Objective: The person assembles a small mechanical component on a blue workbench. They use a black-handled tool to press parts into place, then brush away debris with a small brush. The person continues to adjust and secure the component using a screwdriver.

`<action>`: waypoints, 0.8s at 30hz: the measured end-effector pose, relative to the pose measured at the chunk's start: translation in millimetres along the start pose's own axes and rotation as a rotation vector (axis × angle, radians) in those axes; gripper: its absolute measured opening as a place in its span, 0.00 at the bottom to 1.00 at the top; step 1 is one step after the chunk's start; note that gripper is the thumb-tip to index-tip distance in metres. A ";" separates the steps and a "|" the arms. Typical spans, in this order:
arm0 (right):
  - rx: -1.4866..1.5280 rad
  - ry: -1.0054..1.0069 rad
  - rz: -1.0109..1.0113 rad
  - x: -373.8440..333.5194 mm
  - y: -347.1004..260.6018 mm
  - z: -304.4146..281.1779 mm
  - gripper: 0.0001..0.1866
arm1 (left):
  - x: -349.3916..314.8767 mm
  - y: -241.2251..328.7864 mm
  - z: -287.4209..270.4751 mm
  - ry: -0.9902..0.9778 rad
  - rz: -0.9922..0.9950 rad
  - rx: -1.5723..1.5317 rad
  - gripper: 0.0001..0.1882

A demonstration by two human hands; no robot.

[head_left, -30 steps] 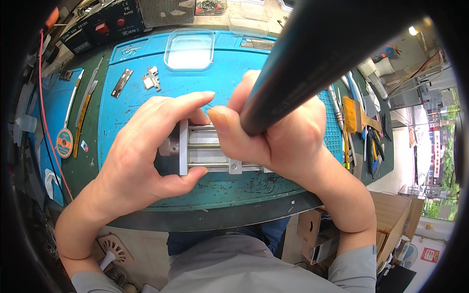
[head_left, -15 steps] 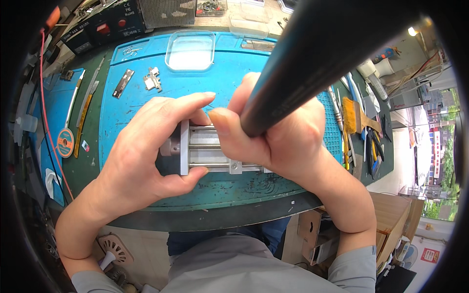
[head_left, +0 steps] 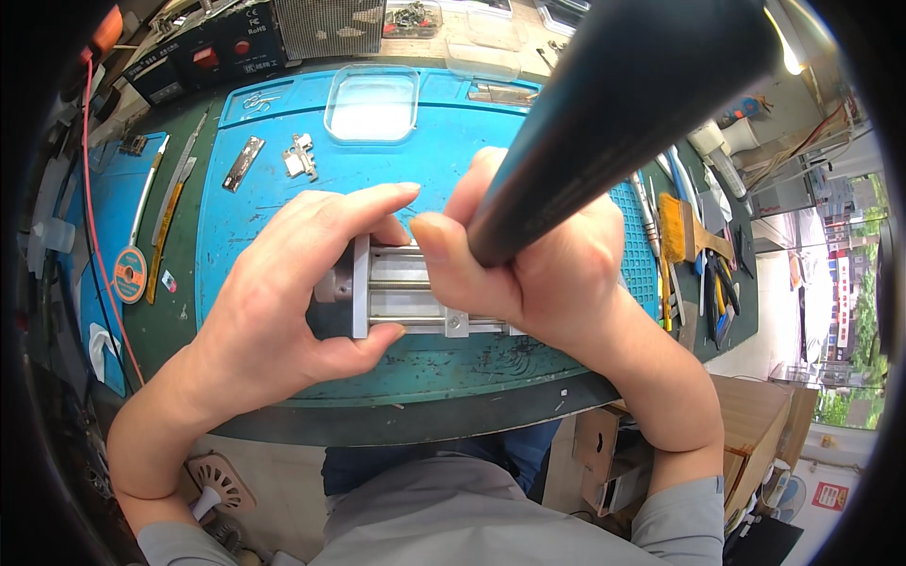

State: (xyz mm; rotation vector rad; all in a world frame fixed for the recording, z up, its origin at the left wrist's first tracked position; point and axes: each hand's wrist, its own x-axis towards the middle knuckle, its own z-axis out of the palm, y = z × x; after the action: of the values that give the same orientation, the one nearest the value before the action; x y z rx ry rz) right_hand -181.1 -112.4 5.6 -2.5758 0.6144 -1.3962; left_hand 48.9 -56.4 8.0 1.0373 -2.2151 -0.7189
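A metal clamp fixture (head_left: pixel 396 300) lies on the blue mat (head_left: pixel 406 170), near its front edge and in front of the person. It is silver-grey, with an upright end plate (head_left: pixel 361 292) at the left, parallel rods running to the right over a flat bed, and a small block (head_left: pixel 457 324) bearing a screw at the near side. A round knob (head_left: pixel 330 286) sits outside the plate. The left hand (head_left: pixel 269 292) is curved around this end, thumb at the near edge and fingers at the far edge. The right hand (head_left: pixel 566 269) is closed around the lower end of a thick black cylindrical tool (head_left: pixel 613 123).

The right part of the fixture is covered by the right hand; whatever the tool's tip meets cannot be seen. The knob is partly in shadow behind the left hand. The tool slants to the upper right and blocks much of the far right bench.

Beyond the hands lie a dark narrow strip (head_left: pixel 243 163), a small metal bracket (head_left: pixel 300 158) and a clear tray (head_left: pixel 371 108). An orange spool (head_left: pixel 129 274) stands out at the left, a yellow-bristled brush (head_left: pixel 677 224) at the right
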 end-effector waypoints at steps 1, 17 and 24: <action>-0.001 -0.004 0.000 -0.1 -0.2 -0.5 0.13 | 0.0 0.1 -0.1 -0.002 -0.001 0.002 0.43; 0.002 -0.003 0.010 -0.1 -1.5 -0.6 0.13 | 0.2 0.6 -0.1 0.000 0.011 -0.002 0.42; 0.024 0.002 0.015 -1.0 -2.0 0.5 0.13 | 0.2 0.7 -0.2 -0.002 0.012 0.005 0.43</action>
State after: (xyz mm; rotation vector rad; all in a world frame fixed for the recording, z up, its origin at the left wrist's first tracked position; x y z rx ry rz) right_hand -180.6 -110.1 5.2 -2.5463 0.6128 -1.3932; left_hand 48.6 -56.2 8.7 1.0249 -2.2243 -0.7103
